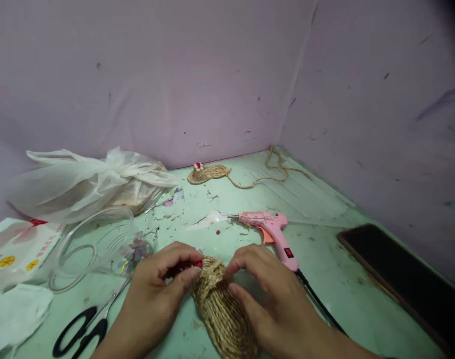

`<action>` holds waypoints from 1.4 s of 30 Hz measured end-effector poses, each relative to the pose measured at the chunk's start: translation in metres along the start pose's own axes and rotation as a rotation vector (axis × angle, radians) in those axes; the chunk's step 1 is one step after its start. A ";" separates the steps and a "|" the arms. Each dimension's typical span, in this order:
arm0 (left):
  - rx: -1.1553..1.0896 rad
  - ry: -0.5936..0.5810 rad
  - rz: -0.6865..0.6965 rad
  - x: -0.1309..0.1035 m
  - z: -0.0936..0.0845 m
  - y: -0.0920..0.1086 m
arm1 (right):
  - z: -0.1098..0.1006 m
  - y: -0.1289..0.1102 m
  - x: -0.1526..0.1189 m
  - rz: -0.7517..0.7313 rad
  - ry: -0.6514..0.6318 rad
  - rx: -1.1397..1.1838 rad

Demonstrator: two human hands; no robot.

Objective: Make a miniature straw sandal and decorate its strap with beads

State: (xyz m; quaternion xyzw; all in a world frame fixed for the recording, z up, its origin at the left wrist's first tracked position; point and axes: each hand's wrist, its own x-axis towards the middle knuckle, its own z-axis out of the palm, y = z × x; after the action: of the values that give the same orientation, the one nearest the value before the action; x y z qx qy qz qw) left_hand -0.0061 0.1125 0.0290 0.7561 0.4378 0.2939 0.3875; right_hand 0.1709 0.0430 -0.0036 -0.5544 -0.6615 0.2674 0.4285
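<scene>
1. Nearest: straw slipper (227,314), on the green desk (324,259), low centre, between the two hands; near end runs down to the bottom edge of view.
2. Long axis: lengthwise from the person, leaning a little left at the far end. Raised band sits at that far end, so I take it as the toe, pointing away; heel toward the person.
3. Left hand (158,286): thumb and forefinger pinched on a red bead (200,263), at the left edge of the band.
4. Right hand (266,289): fingers curled, thumb and forefinger at the right edge of the band. Whether they grip it or merely rest there, cannot tell.
5. Handling, judged by eye: slipper light; coiled sole fairly stiff, with some bend; surface rough, not slippery. Band looks frayed, likely the weak spot. Best hold: the sole's two long edges, without squashing the band. Bead small, hard, smooth; likely to roll or slip, so pinch by its sides.
6. Scissors (104,310) beside the left forearm; dark phone (395,279) at far right.
7. Beyond the hands: pink glue gun (266,222), nozzle pointing left; loose bead (218,232) nearby.
8. Farthest: second slipper (208,173) near the wall, trailing cord (245,187); plastic bag (88,184) to its left.
</scene>
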 end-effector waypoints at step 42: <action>0.456 -0.200 0.408 -0.006 0.004 -0.005 | 0.014 0.013 0.013 -0.138 0.024 -0.089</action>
State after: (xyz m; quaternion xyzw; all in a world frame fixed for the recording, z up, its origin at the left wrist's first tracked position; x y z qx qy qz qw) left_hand -0.0084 0.1072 0.0223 0.9209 0.2914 0.1842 0.1821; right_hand 0.1648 0.0609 -0.0178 -0.5291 -0.7042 0.2009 0.4288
